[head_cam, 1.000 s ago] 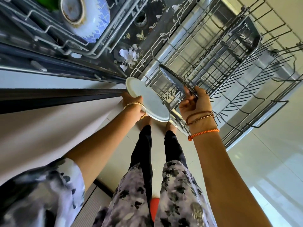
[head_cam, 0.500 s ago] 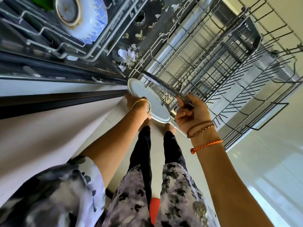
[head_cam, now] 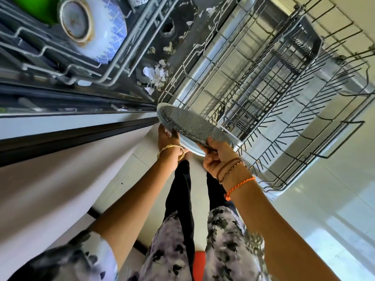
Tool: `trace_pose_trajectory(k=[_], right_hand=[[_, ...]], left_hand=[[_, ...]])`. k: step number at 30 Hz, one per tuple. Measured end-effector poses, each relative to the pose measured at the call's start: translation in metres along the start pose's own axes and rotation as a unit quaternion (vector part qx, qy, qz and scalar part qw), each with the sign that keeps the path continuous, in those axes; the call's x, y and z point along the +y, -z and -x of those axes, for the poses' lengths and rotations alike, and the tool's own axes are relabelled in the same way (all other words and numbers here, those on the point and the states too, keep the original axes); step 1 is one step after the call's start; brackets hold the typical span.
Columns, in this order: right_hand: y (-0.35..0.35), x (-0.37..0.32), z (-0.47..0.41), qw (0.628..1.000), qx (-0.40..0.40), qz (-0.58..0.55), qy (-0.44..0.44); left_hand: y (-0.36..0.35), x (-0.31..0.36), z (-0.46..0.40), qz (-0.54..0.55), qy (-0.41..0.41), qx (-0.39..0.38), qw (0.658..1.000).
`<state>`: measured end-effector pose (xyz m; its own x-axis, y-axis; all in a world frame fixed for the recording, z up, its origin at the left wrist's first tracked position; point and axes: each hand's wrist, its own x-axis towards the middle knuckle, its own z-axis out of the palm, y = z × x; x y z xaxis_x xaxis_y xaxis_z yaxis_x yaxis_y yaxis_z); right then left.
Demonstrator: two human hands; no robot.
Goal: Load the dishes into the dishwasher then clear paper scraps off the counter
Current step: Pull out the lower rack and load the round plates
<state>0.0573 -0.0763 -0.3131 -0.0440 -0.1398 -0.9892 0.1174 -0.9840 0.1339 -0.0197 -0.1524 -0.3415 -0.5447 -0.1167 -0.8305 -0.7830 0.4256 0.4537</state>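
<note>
My right hand [head_cam: 218, 157] grips a dark speckled plate [head_cam: 188, 124] by its near edge. It lies flat over a white plate [head_cam: 191, 148], whose rim shows beneath it. My left hand [head_cam: 167, 136] holds the white plate from below at its left side. Both plates sit at the near left corner of the pulled-out wire dishwasher rack [head_cam: 284, 110], which holds no dishes. White paper scraps [head_cam: 156, 76] lie scattered on the dark counter beside the rack.
A blue-and-white bowl [head_cam: 91, 27] and a green item [head_cam: 34, 7] rest in a wire basket [head_cam: 71, 63] at the upper left. The counter's dark edge [head_cam: 71, 134] runs left of my hands. Pale tiled floor [head_cam: 324, 220] spreads to the right.
My right hand has swung the speckled plate leftward and laid it flat on top of the white plate. My left hand has stayed under the white plate.
</note>
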Motion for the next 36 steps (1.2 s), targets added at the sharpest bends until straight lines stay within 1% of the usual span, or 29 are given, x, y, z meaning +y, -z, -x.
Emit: trace_pose_trajectory(k=[2,7,9,11,15,20,22,26,28,31,36], right_hand=[[-0.002,0.002,0.006,1.0,0.002,-0.005,-0.001],[-0.003,0.006,0.029,0.997,-0.045,-0.061,-0.01],[-0.005,0.009,0.032,0.997,-0.044,-0.068,-0.013],[-0.007,0.012,0.029,0.998,-0.032,-0.061,-0.013],[-0.008,0.011,0.015,0.998,-0.016,-0.059,-0.012],[-0.008,0.014,0.011,0.999,-0.027,-0.027,-0.025],[-0.008,0.019,0.015,0.999,-0.025,-0.032,-0.03],[-0.007,0.026,0.024,0.995,-0.03,-0.083,-0.037],[-0.007,0.03,0.025,0.994,-0.025,-0.1,-0.036],[-0.005,0.031,0.021,0.993,-0.021,-0.107,-0.04],[-0.004,0.026,0.011,0.995,-0.027,-0.088,-0.045]], left_hand=[[-0.001,0.001,0.0,-0.017,0.009,0.002,1.0],[0.002,0.008,0.002,0.036,0.07,-0.007,0.997],[0.006,0.011,-0.001,0.081,0.108,0.003,0.991],[0.009,0.013,-0.003,0.113,0.118,0.003,0.987],[0.014,0.019,-0.004,0.06,0.073,0.01,0.996],[0.018,0.019,-0.01,0.007,0.062,0.008,0.998],[0.018,0.021,-0.01,0.019,0.068,0.003,0.997],[0.018,0.028,-0.01,0.043,0.118,-0.028,0.992],[0.018,0.031,-0.007,0.031,0.117,-0.031,0.992],[0.02,0.034,-0.005,0.034,0.117,-0.012,0.992],[0.02,0.032,-0.015,-0.04,0.085,0.008,0.996]])
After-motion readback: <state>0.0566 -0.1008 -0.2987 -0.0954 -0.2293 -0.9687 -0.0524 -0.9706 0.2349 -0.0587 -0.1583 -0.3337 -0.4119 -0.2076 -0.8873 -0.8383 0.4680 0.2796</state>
